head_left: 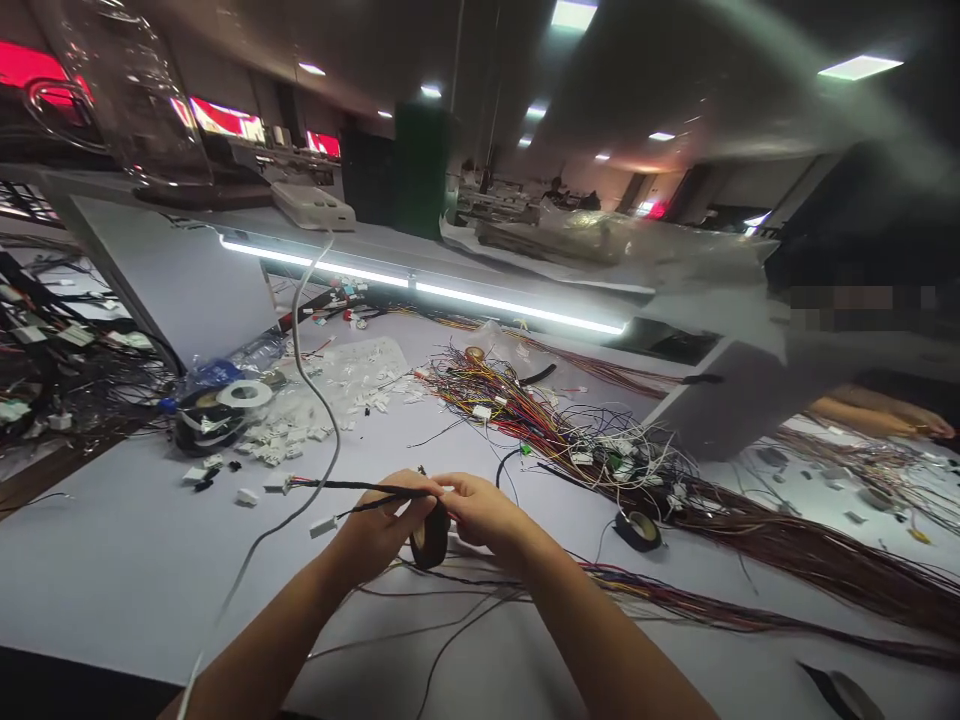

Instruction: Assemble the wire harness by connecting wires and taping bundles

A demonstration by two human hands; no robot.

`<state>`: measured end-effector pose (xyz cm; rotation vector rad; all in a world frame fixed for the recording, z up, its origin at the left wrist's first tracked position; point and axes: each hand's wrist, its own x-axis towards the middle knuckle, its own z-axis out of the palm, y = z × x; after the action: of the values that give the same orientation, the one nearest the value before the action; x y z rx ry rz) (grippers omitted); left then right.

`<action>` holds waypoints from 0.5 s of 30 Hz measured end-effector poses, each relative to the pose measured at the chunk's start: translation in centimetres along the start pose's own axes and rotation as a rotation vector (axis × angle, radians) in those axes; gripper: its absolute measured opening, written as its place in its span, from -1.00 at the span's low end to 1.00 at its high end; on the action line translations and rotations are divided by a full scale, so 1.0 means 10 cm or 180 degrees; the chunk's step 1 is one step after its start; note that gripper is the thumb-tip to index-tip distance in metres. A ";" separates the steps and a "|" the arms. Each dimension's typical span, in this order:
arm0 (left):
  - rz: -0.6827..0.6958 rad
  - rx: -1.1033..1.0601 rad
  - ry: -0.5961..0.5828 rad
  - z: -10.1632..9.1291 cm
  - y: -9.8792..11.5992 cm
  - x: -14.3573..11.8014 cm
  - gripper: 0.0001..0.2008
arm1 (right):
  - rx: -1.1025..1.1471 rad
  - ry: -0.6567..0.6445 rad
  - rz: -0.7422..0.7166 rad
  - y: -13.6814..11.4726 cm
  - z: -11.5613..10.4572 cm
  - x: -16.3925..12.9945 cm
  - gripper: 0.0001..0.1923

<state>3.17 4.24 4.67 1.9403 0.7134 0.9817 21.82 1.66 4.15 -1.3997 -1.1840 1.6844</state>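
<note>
My left hand (386, 525) is closed on a black-taped wire harness (337, 487) that runs out to the left. White connectors end its two branches, one connector (277, 483) higher and another connector (324, 526) lower. Against it, my right hand (476, 510) is closed with its fingertips at the wrapped part, close to the left thumb. A roll of black tape (430, 540) hangs between the hands, just under the fingers. Whether the right fingers pinch the tape or the wires is hidden. Loose coloured wires (637, 590) trail rightward below the hands.
A white cable (300, 340) hangs across the left side. White connectors (277, 435) lie heaped near more tape rolls (244, 394). Tangled wire bundles (525, 410) stretch to the right, beside another black roll (637, 530). A lit tube (517, 308) runs under the shelf; another person's arm (877, 412) is at right.
</note>
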 end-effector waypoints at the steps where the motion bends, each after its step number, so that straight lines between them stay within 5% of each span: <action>1: -0.0324 -0.0075 0.0125 0.01 0.01 0.02 -0.80 | 0.0019 0.0148 -0.0265 0.01 -0.01 -0.05 -0.69; 4: -0.1105 -0.0558 0.0510 0.06 0.02 0.07 -0.76 | -0.0438 0.0548 -0.1551 0.09 -0.01 -0.22 -0.58; 8: -0.1298 -0.1264 0.0605 0.17 0.02 0.05 -0.75 | -0.1485 0.0806 -0.2719 0.20 0.08 -0.35 -0.59; 11: -0.1165 -0.1460 0.0732 0.22 0.00 0.00 -0.78 | -0.0755 0.1233 -0.2309 0.22 0.09 -0.34 -0.75; 15: -0.0118 -0.1022 0.0525 0.22 0.03 0.03 -0.85 | 0.0582 0.1121 -0.0688 0.13 -0.08 -0.27 -0.54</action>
<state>5.20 3.37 4.27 1.5766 0.6370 1.1662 23.29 -1.09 4.01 -1.3346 -0.9211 1.2973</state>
